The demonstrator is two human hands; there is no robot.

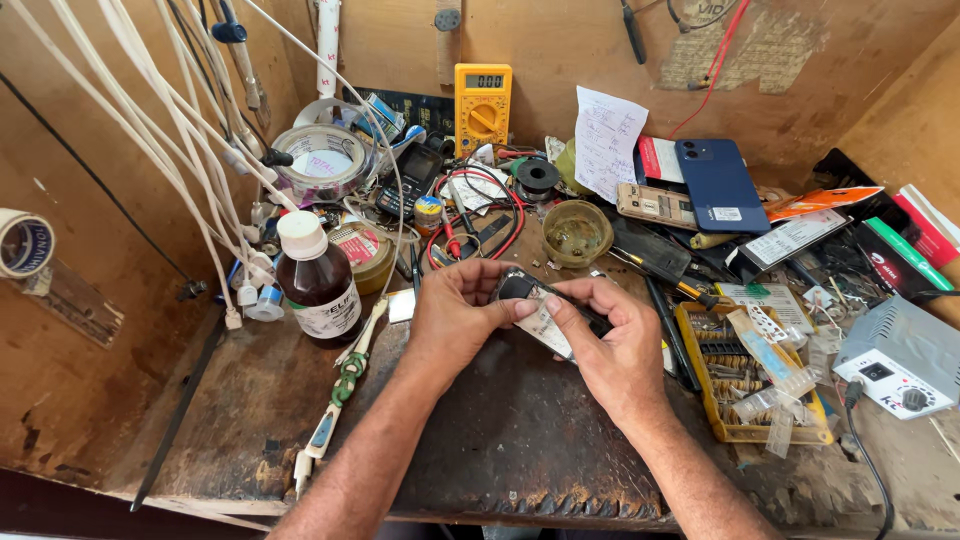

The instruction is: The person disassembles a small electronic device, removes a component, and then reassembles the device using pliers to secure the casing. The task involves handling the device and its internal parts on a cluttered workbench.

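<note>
Both my hands meet at the middle of a dark worn workbench (500, 440). My left hand (455, 310) grips the upper end of a small black handset (522, 288), its thumb pressed on the black top. My right hand (610, 345) holds the lower end, where a pale silvery panel (548, 330) shows between the fingers. The handset lies tilted between the two hands, partly hidden by my fingers.
A brown bottle (318, 285) with a white cap stands left, white cables (180, 140) hanging beyond it. A yellow multimeter (482, 105), a blue phone (720, 185), a green cup (575, 232), a yellow screwdriver-bit tray (745, 375) and a grey power unit (900, 360) crowd the back and right.
</note>
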